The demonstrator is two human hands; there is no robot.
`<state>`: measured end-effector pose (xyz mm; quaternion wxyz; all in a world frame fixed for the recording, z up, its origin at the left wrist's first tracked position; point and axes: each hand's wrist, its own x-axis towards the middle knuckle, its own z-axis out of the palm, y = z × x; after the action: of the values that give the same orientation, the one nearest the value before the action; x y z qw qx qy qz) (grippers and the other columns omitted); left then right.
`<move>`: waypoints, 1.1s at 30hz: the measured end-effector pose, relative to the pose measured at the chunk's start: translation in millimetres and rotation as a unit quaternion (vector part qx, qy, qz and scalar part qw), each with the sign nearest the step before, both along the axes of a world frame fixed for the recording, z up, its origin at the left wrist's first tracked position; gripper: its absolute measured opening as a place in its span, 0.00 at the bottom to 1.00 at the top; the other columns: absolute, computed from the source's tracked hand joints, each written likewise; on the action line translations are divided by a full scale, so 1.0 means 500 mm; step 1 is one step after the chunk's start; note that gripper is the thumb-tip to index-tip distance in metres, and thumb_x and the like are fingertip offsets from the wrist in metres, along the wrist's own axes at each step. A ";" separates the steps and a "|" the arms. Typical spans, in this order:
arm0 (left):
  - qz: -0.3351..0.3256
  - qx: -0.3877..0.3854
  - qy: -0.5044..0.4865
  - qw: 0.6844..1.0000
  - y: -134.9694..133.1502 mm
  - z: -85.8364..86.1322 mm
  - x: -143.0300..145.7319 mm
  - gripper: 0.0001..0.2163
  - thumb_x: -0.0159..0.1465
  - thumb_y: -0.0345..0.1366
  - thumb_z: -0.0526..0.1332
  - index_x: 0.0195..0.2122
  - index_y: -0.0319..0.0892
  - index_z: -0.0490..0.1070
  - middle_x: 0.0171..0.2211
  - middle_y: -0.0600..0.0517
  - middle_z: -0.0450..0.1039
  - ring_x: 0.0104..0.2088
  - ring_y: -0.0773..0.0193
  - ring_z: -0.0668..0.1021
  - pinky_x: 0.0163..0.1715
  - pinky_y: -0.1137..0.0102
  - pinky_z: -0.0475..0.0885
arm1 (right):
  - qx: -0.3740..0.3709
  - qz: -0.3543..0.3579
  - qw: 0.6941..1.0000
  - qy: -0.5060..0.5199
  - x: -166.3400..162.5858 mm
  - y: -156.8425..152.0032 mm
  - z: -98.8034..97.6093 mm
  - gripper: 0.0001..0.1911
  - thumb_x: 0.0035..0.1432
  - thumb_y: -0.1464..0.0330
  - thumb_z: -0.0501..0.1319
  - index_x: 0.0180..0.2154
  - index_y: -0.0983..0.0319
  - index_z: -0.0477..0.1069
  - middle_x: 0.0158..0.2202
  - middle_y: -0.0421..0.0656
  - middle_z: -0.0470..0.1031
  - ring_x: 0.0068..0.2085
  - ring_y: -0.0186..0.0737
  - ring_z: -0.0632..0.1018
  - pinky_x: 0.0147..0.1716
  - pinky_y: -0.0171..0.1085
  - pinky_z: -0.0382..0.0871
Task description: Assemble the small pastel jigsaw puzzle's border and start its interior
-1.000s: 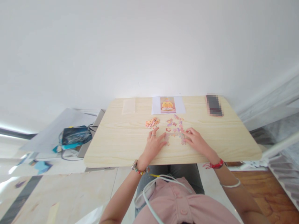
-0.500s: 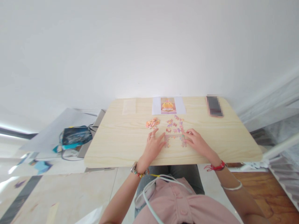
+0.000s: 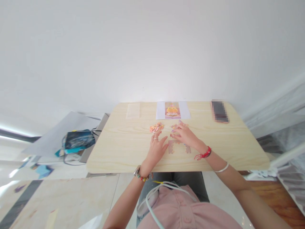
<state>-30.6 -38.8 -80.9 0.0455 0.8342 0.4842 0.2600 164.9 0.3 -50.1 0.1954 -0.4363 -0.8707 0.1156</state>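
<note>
A partly joined strip of pink puzzle pieces (image 3: 172, 147) lies on the light wooden table (image 3: 119, 149) near its front edge. My left hand (image 3: 157, 147) rests flat just left of the strip, fingers spread, holding nothing. Over the scattered loose pieces (image 3: 183, 124) behind the strip, my right hand (image 3: 184, 135) reaches with its fingers stretched out to the left, fingertips down among them. It hides most of these pieces. A small heap of orange and pink pieces (image 3: 156, 128) sits just beyond my left fingertips.
A reference picture on white paper (image 3: 172, 110) lies at the table's far edge, a phone (image 3: 219, 111) at the far right, a clear bag (image 3: 132, 110) at the far left. A dark bag with cables (image 3: 77, 140) sits on a low surface left of the table.
My right hand has left the right end of the joined strip and moved forward and left over the loose pieces. My left hand has stayed in place. The view has tilted slightly.
</note>
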 end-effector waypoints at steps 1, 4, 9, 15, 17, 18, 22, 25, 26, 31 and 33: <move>0.000 -0.001 -0.002 1.000 0.000 -0.001 0.000 0.13 0.56 0.32 0.59 0.44 0.40 0.68 0.52 0.39 0.56 0.53 0.51 0.63 0.50 0.51 0.60 | 0.000 0.004 1.000 -0.007 -0.009 0.003 -0.004 0.07 0.55 0.67 0.56 0.33 0.62 0.71 0.32 0.44 0.67 0.35 0.39 0.68 0.39 0.41 0.62; 0.001 -0.003 -0.005 1.000 -0.002 -0.001 -0.004 0.13 0.56 0.31 0.59 0.43 0.41 0.68 0.52 0.39 0.57 0.53 0.52 0.63 0.50 0.53 0.61 | -0.006 0.000 1.000 -0.023 -0.022 0.005 -0.011 0.09 0.57 0.67 0.55 0.29 0.64 0.70 0.32 0.46 0.67 0.34 0.39 0.68 0.35 0.39 0.63; 0.005 -0.010 0.003 1.000 -0.002 0.002 -0.008 0.12 0.56 0.31 0.59 0.43 0.40 0.68 0.51 0.39 0.56 0.52 0.51 0.63 0.49 0.54 0.63 | -0.012 -0.011 1.000 -0.003 -0.017 0.000 -0.016 0.08 0.57 0.70 0.53 0.29 0.64 0.68 0.35 0.46 0.67 0.38 0.38 0.69 0.37 0.38 0.63; 0.005 -0.012 0.001 1.000 0.005 0.000 0.003 0.12 0.55 0.31 0.60 0.42 0.39 0.69 0.51 0.39 0.57 0.53 0.50 0.62 0.48 0.53 0.63 | 0.000 -0.051 0.998 -0.029 0.014 -0.002 -0.009 0.07 0.57 0.69 0.54 0.30 0.63 0.68 0.34 0.45 0.67 0.39 0.40 0.69 0.40 0.40 0.63; 0.005 -0.010 -0.004 1.000 0.012 0.003 0.009 0.12 0.55 0.32 0.60 0.41 0.40 0.69 0.51 0.40 0.58 0.53 0.50 0.62 0.48 0.52 0.63 | 0.000 -0.076 0.996 -0.036 0.029 -0.002 -0.006 0.07 0.57 0.69 0.53 0.31 0.63 0.68 0.35 0.46 0.67 0.38 0.40 0.70 0.39 0.40 0.63; 0.003 -0.010 -0.005 1.000 0.016 0.005 0.012 0.11 0.55 0.32 0.60 0.41 0.40 0.69 0.51 0.40 0.58 0.53 0.50 0.63 0.49 0.52 0.63 | -0.004 -0.087 0.995 -0.040 0.036 -0.002 -0.005 0.07 0.57 0.68 0.53 0.31 0.63 0.68 0.35 0.46 0.67 0.38 0.40 0.70 0.38 0.40 0.63; -0.004 -0.012 0.005 1.000 0.030 0.019 0.031 0.09 0.55 0.31 0.61 0.38 0.40 0.70 0.49 0.41 0.59 0.53 0.50 0.63 0.49 0.52 0.62 | -0.025 -0.099 0.994 -0.046 0.050 -0.002 -0.014 0.07 0.56 0.68 0.54 0.30 0.63 0.68 0.35 0.46 0.67 0.36 0.40 0.70 0.38 0.40 0.63; -0.006 -0.010 0.015 1.000 0.033 0.027 0.042 0.08 0.55 0.30 0.60 0.37 0.41 0.70 0.49 0.42 0.60 0.53 0.49 0.63 0.50 0.50 0.61 | -0.027 -0.094 0.995 -0.024 0.052 -0.004 -0.025 0.07 0.56 0.69 0.54 0.30 0.63 0.68 0.35 0.46 0.67 0.36 0.38 0.70 0.37 0.39 0.64; -0.007 -0.009 0.016 1.000 0.033 0.028 0.043 0.08 0.55 0.30 0.59 0.37 0.41 0.70 0.49 0.42 0.60 0.53 0.49 0.63 0.50 0.49 0.61 | -0.024 -0.094 0.995 -0.014 0.053 -0.006 -0.027 0.07 0.56 0.69 0.53 0.31 0.63 0.68 0.36 0.46 0.67 0.36 0.38 0.70 0.37 0.39 0.64; 0.000 -0.015 0.010 1.000 0.024 0.020 0.028 0.07 0.55 0.30 0.59 0.36 0.40 0.70 0.49 0.41 0.60 0.53 0.50 0.63 0.50 0.52 0.61 | -0.010 -0.108 0.994 0.033 0.079 -0.017 -0.030 0.07 0.56 0.70 0.53 0.34 0.63 0.69 0.37 0.45 0.66 0.38 0.39 0.70 0.39 0.39 0.65; 0.004 -0.016 0.011 1.000 0.021 0.015 0.016 0.07 0.55 0.30 0.59 0.36 0.40 0.70 0.49 0.41 0.60 0.53 0.51 0.63 0.50 0.53 0.61 | -0.012 -0.116 0.992 0.041 0.098 -0.019 -0.032 0.07 0.56 0.71 0.53 0.33 0.63 0.69 0.36 0.45 0.66 0.38 0.39 0.70 0.39 0.39 0.65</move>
<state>-22.8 -28.2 -73.2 0.0530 0.8342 0.4920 0.2434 214.1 -9.2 -66.0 0.2374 -0.5317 -0.8040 0.1207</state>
